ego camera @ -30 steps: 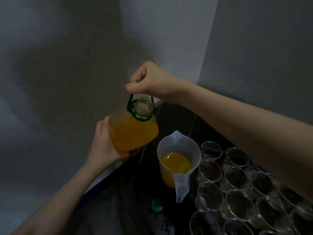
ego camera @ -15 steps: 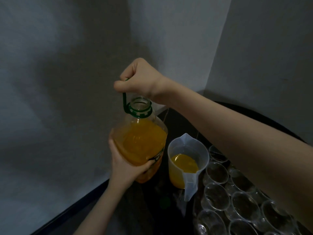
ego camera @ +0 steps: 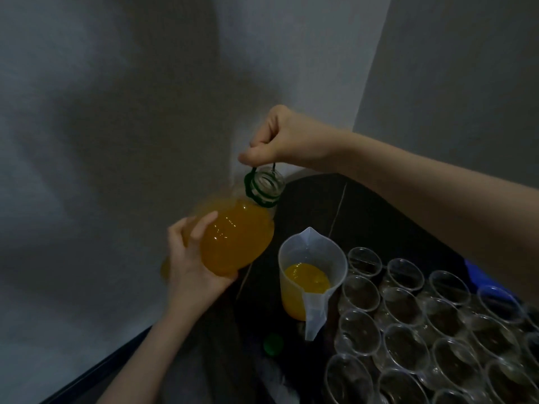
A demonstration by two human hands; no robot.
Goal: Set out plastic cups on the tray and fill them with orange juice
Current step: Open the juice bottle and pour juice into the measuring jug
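Hands: both are on the juice bottle. My right hand is curled round the green carry handle at the neck; my left hand cups the bottle's lower body from below and behind, fingers wrapped onto its side.
Bottle: held in the air, tipped so its open mouth faces up and toward the right, above and to the left of the measuring jug. No juice is leaving it right now.
Jug: clear plastic, standing on the dark worktop just beside the cups, spout toward me, with orange juice in its lower part.
Cups: clear plastic cups stand packed rim to rim at the right of the jug; all the ones I can see look empty. I cannot make out the tray under them in this dim light.
Cap: a green cap lies on the worktop in front of the jug.
Step, as I read it: topping up the jug from the bottle, so the cups can be filled from the spout afterwards.
How I would do it: bring the mouth over the middle of the jug before tipping further. Let my left hand raise the base slowly while my right only steadies the neck.
Watch for: a nearly full bottle tends to gulp and surge, so I would keep the tilt shallow and stop well short of the jug's rim.
Risk: the jug is light and touching the cups; bumping it with the bottle could topple several.
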